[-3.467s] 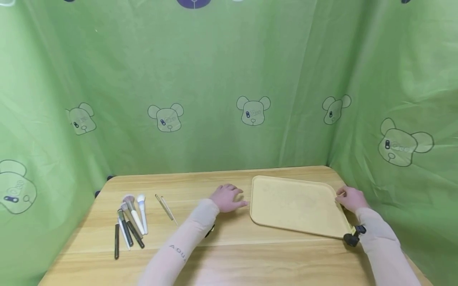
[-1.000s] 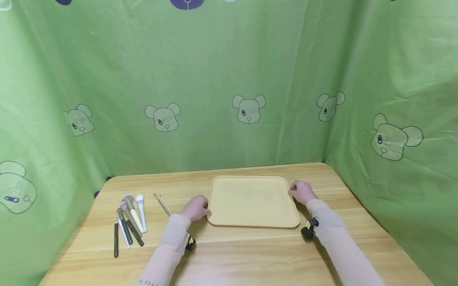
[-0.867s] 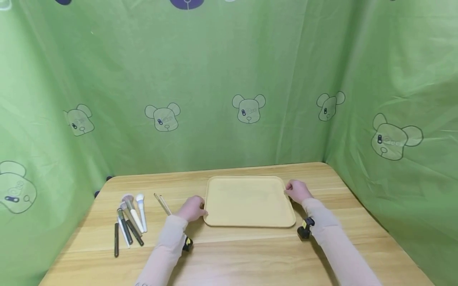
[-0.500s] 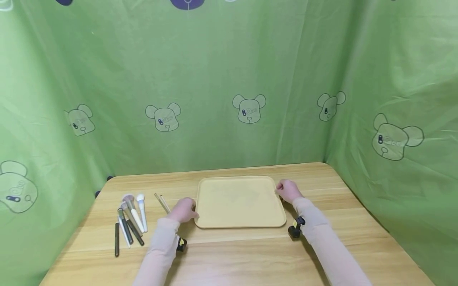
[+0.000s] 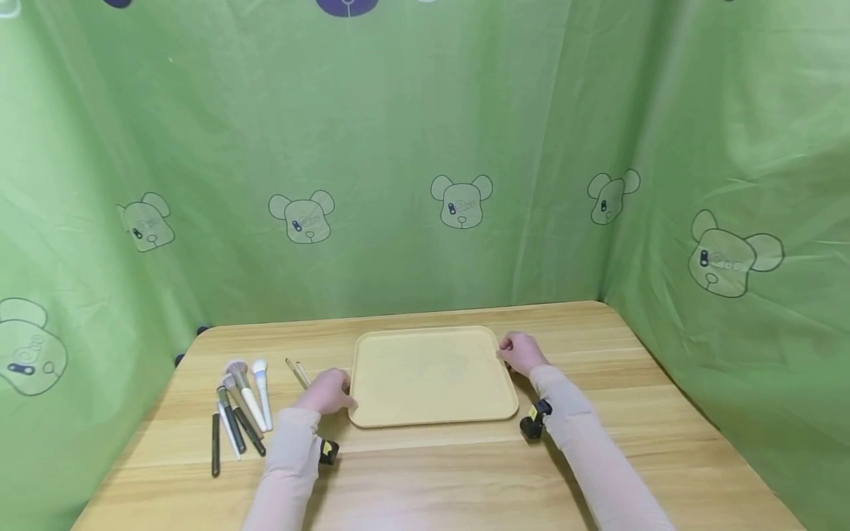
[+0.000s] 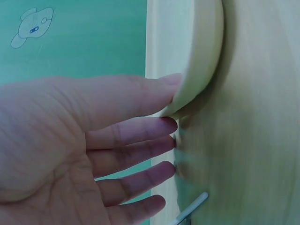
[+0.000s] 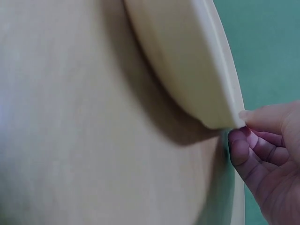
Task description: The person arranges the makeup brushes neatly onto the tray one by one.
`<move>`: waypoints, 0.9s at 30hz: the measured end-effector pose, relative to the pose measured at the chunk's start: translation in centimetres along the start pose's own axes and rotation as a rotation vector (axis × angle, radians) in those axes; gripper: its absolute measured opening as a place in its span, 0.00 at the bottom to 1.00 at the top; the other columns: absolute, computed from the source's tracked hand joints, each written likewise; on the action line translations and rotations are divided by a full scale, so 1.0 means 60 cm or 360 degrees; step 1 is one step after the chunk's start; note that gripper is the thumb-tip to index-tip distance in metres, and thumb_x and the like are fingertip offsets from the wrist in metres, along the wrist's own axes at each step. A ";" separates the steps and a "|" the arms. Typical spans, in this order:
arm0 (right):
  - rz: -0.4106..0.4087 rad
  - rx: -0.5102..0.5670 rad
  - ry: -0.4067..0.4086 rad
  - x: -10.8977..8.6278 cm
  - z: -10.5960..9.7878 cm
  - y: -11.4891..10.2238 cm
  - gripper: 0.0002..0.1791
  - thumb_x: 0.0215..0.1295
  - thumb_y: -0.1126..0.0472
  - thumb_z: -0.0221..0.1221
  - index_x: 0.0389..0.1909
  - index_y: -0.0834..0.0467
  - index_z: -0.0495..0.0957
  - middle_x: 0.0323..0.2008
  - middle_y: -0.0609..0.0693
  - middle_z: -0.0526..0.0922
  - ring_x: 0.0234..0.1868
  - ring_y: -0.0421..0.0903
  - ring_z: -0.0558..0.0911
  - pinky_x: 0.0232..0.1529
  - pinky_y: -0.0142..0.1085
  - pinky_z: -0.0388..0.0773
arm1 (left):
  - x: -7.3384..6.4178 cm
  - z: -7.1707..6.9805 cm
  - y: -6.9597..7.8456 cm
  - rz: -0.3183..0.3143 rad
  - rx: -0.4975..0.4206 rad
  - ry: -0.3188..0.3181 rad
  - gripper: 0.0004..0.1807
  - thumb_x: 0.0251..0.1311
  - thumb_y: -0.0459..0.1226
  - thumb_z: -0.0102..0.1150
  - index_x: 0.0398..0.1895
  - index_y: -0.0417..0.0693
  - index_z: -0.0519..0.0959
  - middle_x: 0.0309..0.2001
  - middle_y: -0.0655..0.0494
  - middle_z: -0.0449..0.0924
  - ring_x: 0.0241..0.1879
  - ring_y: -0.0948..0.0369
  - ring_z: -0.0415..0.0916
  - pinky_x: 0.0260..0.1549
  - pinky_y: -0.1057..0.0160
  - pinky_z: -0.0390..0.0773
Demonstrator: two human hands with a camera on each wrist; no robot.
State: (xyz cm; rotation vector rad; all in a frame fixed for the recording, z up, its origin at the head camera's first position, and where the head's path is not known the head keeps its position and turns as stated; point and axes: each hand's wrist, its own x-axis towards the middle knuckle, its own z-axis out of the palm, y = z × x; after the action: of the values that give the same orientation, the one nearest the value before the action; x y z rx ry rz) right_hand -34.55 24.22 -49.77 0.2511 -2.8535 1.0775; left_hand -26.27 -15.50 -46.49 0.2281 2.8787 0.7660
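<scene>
A shallow beige rectangular tray (image 5: 434,376) with rounded corners lies level at the middle of the wooden table, bare inside. My left hand (image 5: 325,392) pinches its left rim, thumb over the edge and index finger below, as the left wrist view shows on the tray wall (image 6: 206,51). The other left fingers extend loosely beneath. At the opposite side, my right hand (image 5: 523,352) pinches the right rim between thumb and fingers. In the right wrist view, a shadow runs under the tray's side (image 7: 187,70).
Several makeup brushes (image 5: 247,398) lie in a loose group on the left of the table (image 5: 425,479). Two thin sticks (image 5: 296,372) lie just behind my left hand, partly hidden by it. A green curtain (image 5: 385,258) surrounds the table's back and sides.
Earliest, the tray sat slanted at the right, with my left hand open beside it. Both hands have since held its sides, and it has moved left and straightened.
</scene>
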 end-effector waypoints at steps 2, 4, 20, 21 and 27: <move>0.0006 0.0015 -0.0002 0.001 0.002 -0.002 0.05 0.59 0.68 0.60 0.31 0.66 0.74 0.24 0.55 0.79 0.16 0.40 0.74 0.19 0.32 0.76 | -0.001 -0.002 -0.002 -0.0014 -0.0027 -0.0011 0.13 0.45 0.32 0.71 0.32 0.36 0.78 0.29 0.51 0.78 0.29 0.59 0.71 0.30 0.64 0.73; 0.0019 0.0024 -0.0005 0.002 0.003 -0.002 0.05 0.60 0.68 0.60 0.31 0.66 0.74 0.25 0.55 0.79 0.17 0.40 0.74 0.19 0.32 0.76 | -0.002 -0.003 -0.003 -0.0021 -0.0042 -0.0019 0.13 0.45 0.32 0.71 0.33 0.36 0.78 0.29 0.52 0.78 0.29 0.59 0.71 0.30 0.65 0.73; 0.0107 0.0273 -0.0101 -0.033 -0.012 0.017 0.12 0.64 0.64 0.60 0.41 0.70 0.79 0.23 0.56 0.81 0.20 0.42 0.77 0.23 0.33 0.78 | -0.013 -0.038 -0.034 -0.0017 -0.0199 0.0011 0.26 0.58 0.39 0.62 0.56 0.31 0.75 0.56 0.33 0.77 0.57 0.38 0.74 0.59 0.40 0.71; 0.0110 0.0283 -0.0109 -0.036 -0.014 0.017 0.12 0.64 0.64 0.60 0.41 0.70 0.79 0.23 0.56 0.81 0.20 0.42 0.77 0.23 0.33 0.79 | -0.015 -0.044 -0.036 -0.0028 -0.0207 0.0018 0.26 0.59 0.39 0.61 0.57 0.31 0.74 0.57 0.32 0.76 0.58 0.37 0.73 0.59 0.39 0.70; 0.0193 0.0328 -0.0135 -0.050 -0.012 0.017 0.11 0.63 0.64 0.61 0.40 0.68 0.79 0.23 0.53 0.81 0.20 0.40 0.76 0.23 0.33 0.78 | -0.018 -0.073 -0.051 -0.0129 -0.0285 0.0114 0.26 0.61 0.39 0.59 0.59 0.30 0.72 0.57 0.31 0.75 0.56 0.38 0.74 0.57 0.41 0.73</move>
State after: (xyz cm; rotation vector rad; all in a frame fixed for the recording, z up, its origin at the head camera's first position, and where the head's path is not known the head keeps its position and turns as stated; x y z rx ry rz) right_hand -31.75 25.82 -50.26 0.1404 -2.8634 1.4198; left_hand -26.37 -20.39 -44.17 0.0629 2.8419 1.0292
